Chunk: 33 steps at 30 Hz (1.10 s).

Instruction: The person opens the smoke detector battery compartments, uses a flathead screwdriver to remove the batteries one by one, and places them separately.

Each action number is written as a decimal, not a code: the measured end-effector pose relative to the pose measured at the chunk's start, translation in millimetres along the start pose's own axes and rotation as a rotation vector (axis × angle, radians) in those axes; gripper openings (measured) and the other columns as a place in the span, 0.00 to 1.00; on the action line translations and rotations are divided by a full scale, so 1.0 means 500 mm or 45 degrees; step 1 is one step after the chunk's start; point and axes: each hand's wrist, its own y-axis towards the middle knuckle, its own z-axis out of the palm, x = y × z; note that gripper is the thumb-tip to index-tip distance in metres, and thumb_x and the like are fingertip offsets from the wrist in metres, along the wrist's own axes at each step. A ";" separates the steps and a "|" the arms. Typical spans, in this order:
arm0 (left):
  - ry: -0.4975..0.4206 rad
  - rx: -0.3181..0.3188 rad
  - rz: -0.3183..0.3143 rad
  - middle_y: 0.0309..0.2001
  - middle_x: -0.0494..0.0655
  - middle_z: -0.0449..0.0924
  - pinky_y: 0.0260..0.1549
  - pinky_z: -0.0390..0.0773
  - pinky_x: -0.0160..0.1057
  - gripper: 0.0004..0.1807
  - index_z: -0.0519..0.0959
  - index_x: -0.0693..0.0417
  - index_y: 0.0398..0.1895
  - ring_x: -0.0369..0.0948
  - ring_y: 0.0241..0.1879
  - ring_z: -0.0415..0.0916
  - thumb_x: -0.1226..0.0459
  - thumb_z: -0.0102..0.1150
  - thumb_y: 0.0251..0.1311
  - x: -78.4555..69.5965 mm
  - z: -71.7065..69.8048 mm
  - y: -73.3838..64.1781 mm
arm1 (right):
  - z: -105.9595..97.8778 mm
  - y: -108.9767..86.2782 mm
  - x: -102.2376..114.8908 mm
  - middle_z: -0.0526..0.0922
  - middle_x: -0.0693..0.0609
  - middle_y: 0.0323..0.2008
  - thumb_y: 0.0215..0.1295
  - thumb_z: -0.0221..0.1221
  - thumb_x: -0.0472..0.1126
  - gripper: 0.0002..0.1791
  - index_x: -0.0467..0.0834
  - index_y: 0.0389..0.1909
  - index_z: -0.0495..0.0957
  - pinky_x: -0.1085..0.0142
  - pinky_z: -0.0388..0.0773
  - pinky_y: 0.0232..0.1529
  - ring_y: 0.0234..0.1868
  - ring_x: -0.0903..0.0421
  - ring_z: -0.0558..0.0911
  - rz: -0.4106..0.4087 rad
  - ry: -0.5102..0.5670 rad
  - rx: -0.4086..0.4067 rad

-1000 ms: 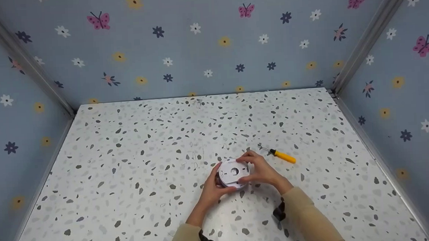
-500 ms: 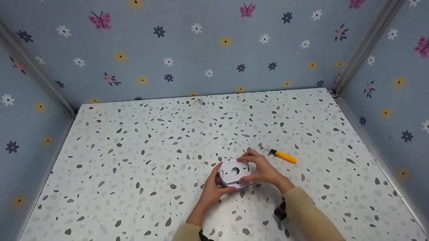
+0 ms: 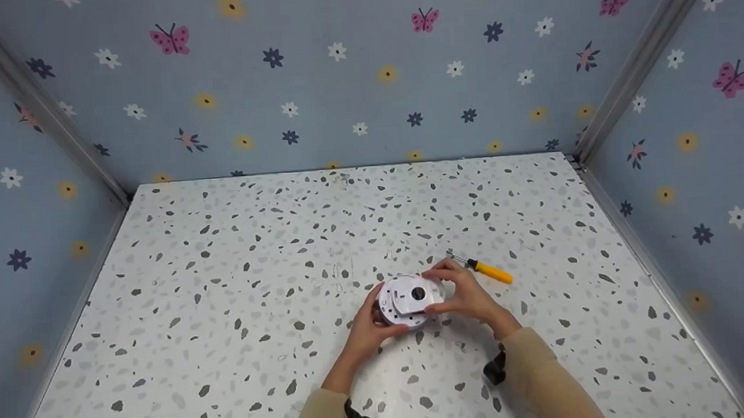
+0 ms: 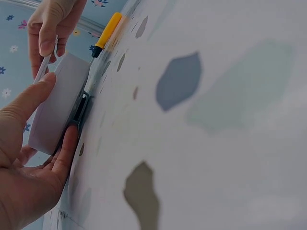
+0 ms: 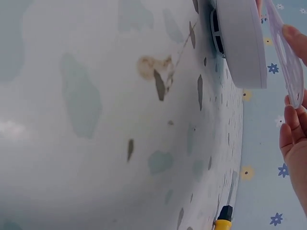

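Just above the table, my left hand (image 3: 367, 330) grips a round white smoke detector (image 4: 61, 103) by its rim, thumb on one side and fingers beneath. A dark vented part shows on the detector's underside in both wrist views. My right hand (image 3: 469, 297) pinches a thin white mounting plate (image 5: 287, 60) by its edge. This plate has a hole in its middle and small slots. In the right wrist view a gap shows between plate and detector; in the head view the plate overlaps the detector, shifted to its right.
A screwdriver (image 3: 493, 273) with a yellow handle lies on the speckled white table (image 3: 223, 293), just beyond the right hand. Blue flowered panels (image 3: 339, 77) stand at the back and both sides. Dark wrist cameras sit at both sleeves.
My right hand has moved a little to the right with the mounting plate, which has come away from the smoke detector's back. More of the detector's slotted face shows. The left hand has stayed put.
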 end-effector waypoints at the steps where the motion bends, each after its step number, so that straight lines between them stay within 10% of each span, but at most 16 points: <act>1: 0.000 0.004 -0.006 0.58 0.63 0.61 0.46 0.70 0.46 0.50 0.51 0.64 0.65 0.50 0.47 0.68 0.65 0.70 0.38 0.011 0.001 0.003 | -0.004 -0.003 0.007 0.72 0.51 0.42 0.36 0.72 0.45 0.32 0.39 0.46 0.77 0.57 0.66 0.48 0.44 0.53 0.70 -0.008 0.005 -0.010; 8: 0.014 -0.006 -0.073 0.55 0.57 0.65 0.46 0.70 0.42 0.54 0.50 0.56 0.67 0.45 0.44 0.68 0.61 0.72 0.34 0.033 0.002 0.010 | -0.038 -0.027 0.044 0.70 0.37 0.41 0.37 0.71 0.34 0.29 0.30 0.45 0.74 0.47 0.68 0.47 0.43 0.43 0.71 -0.018 0.042 -0.041; 18: -0.046 0.013 -0.085 0.51 0.64 0.66 0.44 0.71 0.51 0.51 0.49 0.66 0.65 0.52 0.41 0.68 0.70 0.69 0.38 -0.033 -0.002 -0.007 | -0.057 -0.055 -0.047 0.70 0.52 0.43 0.36 0.71 0.50 0.32 0.43 0.46 0.77 0.58 0.70 0.45 0.43 0.55 0.69 0.148 -0.048 -0.106; 33: 0.025 -0.001 -0.069 0.53 0.59 0.65 0.42 0.74 0.39 0.54 0.50 0.58 0.67 0.45 0.43 0.69 0.60 0.72 0.35 0.034 0.003 0.008 | -0.084 -0.070 -0.086 0.71 0.49 0.39 0.34 0.72 0.44 0.32 0.37 0.46 0.77 0.58 0.70 0.41 0.40 0.54 0.70 0.122 -0.088 -0.164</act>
